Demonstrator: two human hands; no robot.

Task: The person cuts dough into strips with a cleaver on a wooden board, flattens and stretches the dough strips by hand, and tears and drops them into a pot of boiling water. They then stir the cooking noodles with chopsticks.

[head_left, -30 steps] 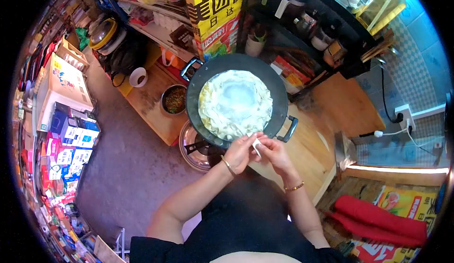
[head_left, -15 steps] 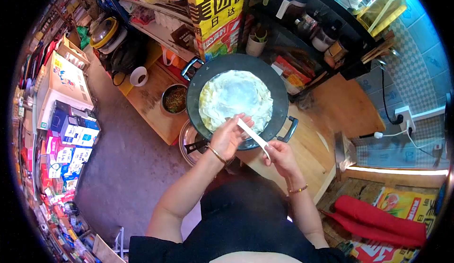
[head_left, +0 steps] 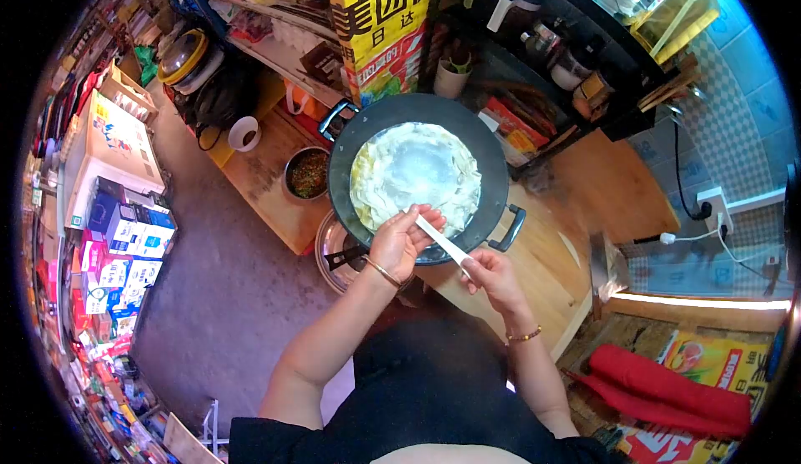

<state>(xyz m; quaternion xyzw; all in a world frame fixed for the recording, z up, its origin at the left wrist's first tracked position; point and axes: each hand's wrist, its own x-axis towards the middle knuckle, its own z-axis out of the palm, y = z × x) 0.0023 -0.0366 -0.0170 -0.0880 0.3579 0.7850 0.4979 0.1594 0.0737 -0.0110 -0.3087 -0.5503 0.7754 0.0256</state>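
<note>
My right hand pinches the lower end of a long, flat white strip whose exact kind I cannot make out. The strip runs straight up and left to my left hand. That hand is turned palm up, and its fingers hold the strip's upper end against them. Both hands are above the near rim of a large dark wok. Inside the wok, pale, sheet-like food makes a ragged ring around a cloudy, whitish middle.
Left of the wok stand a metal bowl of dark, reddish chopped food and a white cup. A pan with a glass lid sits partly beneath the wok. A black shelf of jars and a yellow printed box rise behind.
The strip has slid slightly down across my left fingers. My right hand has moved a little left, and the curled lower end of the strip is now hidden in it.
</note>
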